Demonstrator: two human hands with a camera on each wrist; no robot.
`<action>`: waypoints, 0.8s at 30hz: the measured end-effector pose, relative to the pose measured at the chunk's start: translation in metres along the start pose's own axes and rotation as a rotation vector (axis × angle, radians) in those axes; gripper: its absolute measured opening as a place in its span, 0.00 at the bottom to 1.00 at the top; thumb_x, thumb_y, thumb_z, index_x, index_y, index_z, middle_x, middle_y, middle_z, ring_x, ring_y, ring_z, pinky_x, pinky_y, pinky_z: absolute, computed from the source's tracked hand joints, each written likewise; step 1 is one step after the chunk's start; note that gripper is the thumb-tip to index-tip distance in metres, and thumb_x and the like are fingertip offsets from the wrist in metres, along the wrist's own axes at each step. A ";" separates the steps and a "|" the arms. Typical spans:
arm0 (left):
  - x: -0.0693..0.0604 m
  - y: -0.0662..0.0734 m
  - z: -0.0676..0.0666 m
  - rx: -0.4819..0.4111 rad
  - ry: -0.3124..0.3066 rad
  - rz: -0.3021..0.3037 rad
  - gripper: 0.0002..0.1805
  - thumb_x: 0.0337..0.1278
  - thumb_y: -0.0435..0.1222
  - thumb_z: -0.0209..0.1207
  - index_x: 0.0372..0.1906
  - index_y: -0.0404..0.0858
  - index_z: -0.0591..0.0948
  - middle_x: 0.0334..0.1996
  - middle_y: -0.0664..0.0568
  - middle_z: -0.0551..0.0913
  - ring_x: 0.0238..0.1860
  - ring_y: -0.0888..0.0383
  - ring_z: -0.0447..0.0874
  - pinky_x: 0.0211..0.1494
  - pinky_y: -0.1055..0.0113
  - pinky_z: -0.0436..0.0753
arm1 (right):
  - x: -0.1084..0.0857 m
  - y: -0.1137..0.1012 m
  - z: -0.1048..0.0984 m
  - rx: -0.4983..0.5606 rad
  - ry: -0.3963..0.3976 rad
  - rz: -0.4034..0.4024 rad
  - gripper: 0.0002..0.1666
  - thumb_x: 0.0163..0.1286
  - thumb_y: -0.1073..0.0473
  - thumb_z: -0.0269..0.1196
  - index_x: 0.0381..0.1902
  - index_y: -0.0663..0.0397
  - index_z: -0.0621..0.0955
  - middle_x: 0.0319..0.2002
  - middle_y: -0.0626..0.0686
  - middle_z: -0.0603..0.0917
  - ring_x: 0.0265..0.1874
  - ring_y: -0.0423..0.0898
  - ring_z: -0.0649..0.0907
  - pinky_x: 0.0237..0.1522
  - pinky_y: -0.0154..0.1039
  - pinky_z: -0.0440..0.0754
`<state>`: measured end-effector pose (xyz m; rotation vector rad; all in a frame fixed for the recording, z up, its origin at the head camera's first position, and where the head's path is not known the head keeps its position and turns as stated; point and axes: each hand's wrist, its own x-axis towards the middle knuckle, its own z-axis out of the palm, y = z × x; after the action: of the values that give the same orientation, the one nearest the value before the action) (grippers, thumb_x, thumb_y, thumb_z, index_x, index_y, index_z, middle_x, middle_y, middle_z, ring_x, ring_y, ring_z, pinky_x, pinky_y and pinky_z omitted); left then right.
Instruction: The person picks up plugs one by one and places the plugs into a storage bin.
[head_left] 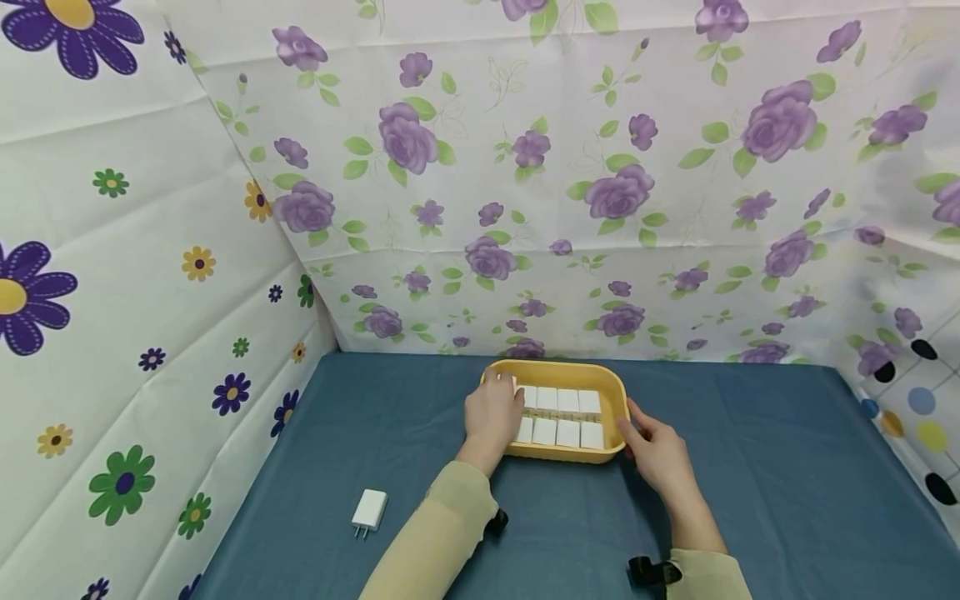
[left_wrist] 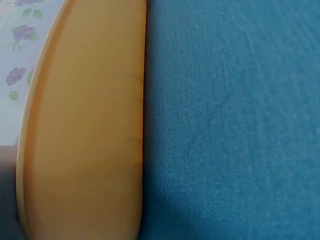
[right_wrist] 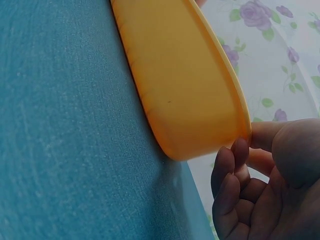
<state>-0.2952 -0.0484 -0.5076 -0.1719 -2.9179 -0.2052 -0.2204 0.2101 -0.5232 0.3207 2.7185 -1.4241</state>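
A yellow plastic basket (head_left: 555,452) stands near the back of the table, with two rows of white chargers (head_left: 567,433) in it, several to a row. My left hand (head_left: 492,414) is over the basket's left end, its fingers reaching down inside beside the leftmost chargers. Its fingertips are hidden, so whether they grip a charger cannot be made out. At the right end, my right hand (head_left: 660,450) holds the basket's rim between thumb and fingers, also seen gripping the corner in the right wrist view. The left wrist view mostly shows the basket's outer side (left_wrist: 90,120).
Apart from the basket, a single white plug charger (head_left: 370,510) lies at the front left with its two prongs toward me. A blue cloth (head_left: 787,467) covers the table. Flowered sheets (head_left: 480,167) rise behind it and at both sides.
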 end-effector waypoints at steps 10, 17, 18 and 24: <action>-0.005 -0.008 0.005 -0.149 0.100 0.003 0.14 0.79 0.47 0.61 0.53 0.44 0.89 0.58 0.46 0.84 0.25 0.56 0.82 0.30 0.57 0.85 | 0.000 0.000 0.002 0.006 0.002 0.006 0.38 0.85 0.42 0.58 0.85 0.43 0.65 0.30 0.53 0.83 0.28 0.50 0.80 0.31 0.43 0.76; -0.010 -0.015 0.006 -0.267 0.149 0.028 0.11 0.78 0.45 0.62 0.50 0.46 0.90 0.56 0.50 0.84 0.26 0.58 0.82 0.31 0.58 0.84 | 0.000 0.001 0.004 0.014 -0.003 0.007 0.38 0.85 0.43 0.58 0.86 0.44 0.64 0.31 0.53 0.84 0.29 0.49 0.85 0.33 0.43 0.78; -0.011 -0.016 0.005 -0.298 0.153 0.041 0.11 0.78 0.45 0.62 0.51 0.45 0.90 0.56 0.50 0.84 0.27 0.58 0.82 0.31 0.58 0.84 | 0.000 0.001 0.004 0.017 -0.006 0.007 0.39 0.85 0.43 0.58 0.86 0.45 0.63 0.32 0.53 0.84 0.30 0.49 0.86 0.34 0.43 0.78; -0.017 -0.030 0.001 -0.502 0.172 0.160 0.12 0.78 0.41 0.61 0.55 0.42 0.90 0.50 0.50 0.82 0.33 0.58 0.83 0.36 0.61 0.84 | 0.000 0.000 0.005 0.050 -0.008 0.007 0.39 0.86 0.44 0.57 0.87 0.46 0.61 0.34 0.53 0.87 0.30 0.46 0.89 0.37 0.41 0.83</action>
<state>-0.2827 -0.0797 -0.5164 -0.4372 -2.6092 -0.8752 -0.2206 0.2066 -0.5261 0.3262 2.6765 -1.4908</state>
